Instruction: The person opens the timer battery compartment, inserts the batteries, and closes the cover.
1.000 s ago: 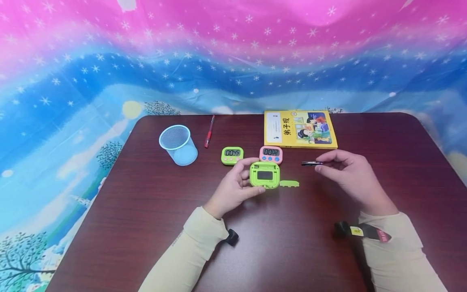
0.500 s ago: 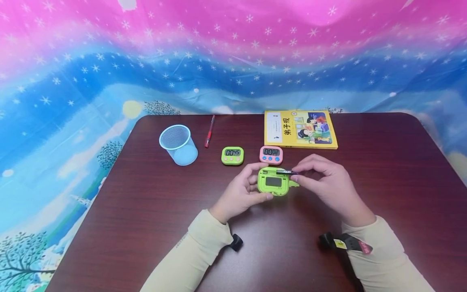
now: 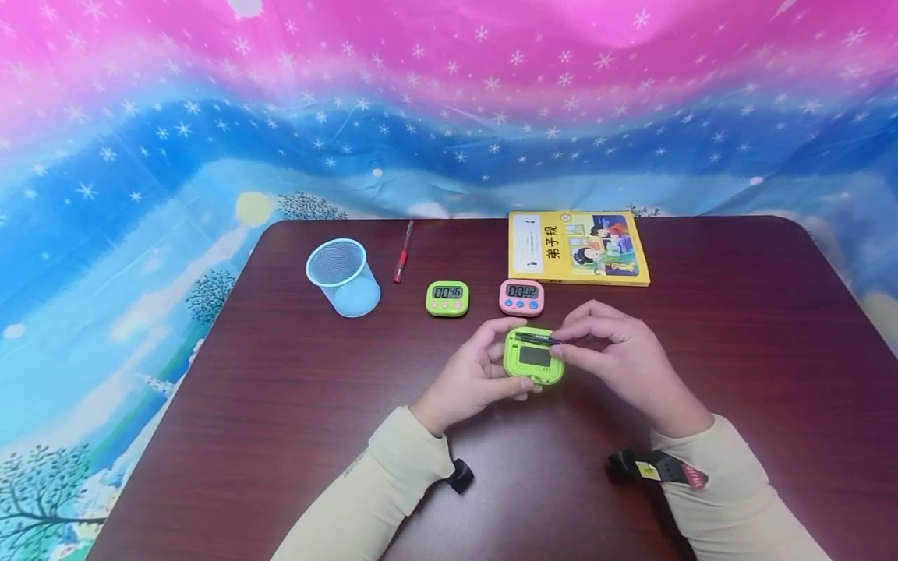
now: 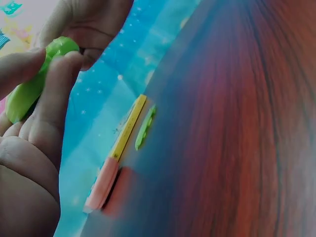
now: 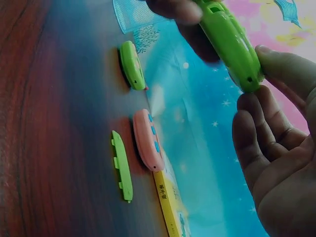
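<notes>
My left hand grips a green digital timer by its left side, thumb below and fingers behind. The timer's back is turned up, with its battery compartment uncovered. A slim dark battery lies along the slot at the timer's top edge, its right end pinched by my right hand. In the right wrist view the battery is hidden behind the timer. The green battery cover lies on the table below the held timer, near a pink timer.
A second green timer stands left of the pink one. Behind are a yellow book, a red pen and a light blue mesh pen holder. A patterned cloth hangs behind the dark wooden table.
My right hand has brought the battery leftward to the timer's slot. The left hand has moved the timer slightly right and nearer. The standing green timer's display went from 00:45 to 00:46.
</notes>
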Motion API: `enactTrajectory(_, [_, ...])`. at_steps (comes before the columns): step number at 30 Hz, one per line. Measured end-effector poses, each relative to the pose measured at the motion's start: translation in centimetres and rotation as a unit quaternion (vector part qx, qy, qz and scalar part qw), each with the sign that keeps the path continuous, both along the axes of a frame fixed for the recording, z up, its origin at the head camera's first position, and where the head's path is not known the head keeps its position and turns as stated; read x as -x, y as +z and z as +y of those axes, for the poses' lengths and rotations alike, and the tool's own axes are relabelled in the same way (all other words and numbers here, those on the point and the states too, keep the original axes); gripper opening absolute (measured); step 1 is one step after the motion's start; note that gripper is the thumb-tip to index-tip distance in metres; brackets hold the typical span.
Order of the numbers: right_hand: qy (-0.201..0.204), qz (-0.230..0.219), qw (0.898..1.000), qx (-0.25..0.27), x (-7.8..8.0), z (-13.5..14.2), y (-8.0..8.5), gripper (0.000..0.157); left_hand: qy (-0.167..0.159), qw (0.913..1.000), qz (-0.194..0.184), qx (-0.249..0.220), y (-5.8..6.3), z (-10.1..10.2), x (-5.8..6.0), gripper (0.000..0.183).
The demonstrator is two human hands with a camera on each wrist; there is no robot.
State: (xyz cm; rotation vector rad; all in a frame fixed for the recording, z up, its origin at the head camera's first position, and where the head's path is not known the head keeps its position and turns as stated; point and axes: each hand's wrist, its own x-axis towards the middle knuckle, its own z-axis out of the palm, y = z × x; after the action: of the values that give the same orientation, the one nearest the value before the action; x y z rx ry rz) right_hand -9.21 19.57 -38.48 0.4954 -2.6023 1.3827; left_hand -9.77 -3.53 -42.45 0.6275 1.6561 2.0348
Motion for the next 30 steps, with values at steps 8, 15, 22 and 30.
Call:
enactTrajectory(8, [0.026,-0.028,0.998,0.045,0.46,0.44,-0.61,0.013,0.003,0.9984,-0.05,-0.024,0.08,0.08,-0.08,0.076])
enactTrajectory(15, [0.046,-0.179,0.971,0.149,0.71,0.75,-0.88,0.034,-0.02,0.9977,-0.042,-0.049,0.07,0.14,-0.03,0.074])
enactTrajectory(22, [0.052,-0.273,0.939,0.202,0.67,0.7,-0.82,0.035,-0.027,0.998,-0.034,-0.045,0.09,0.06,-0.04,0.072])
enactTrajectory(30, [0.016,-0.258,0.953,0.157,0.59,0.19,-0.5,0.029,-0.027,0.999,-0.031,-0.019,-0.14,0.31,-0.15,0.075])
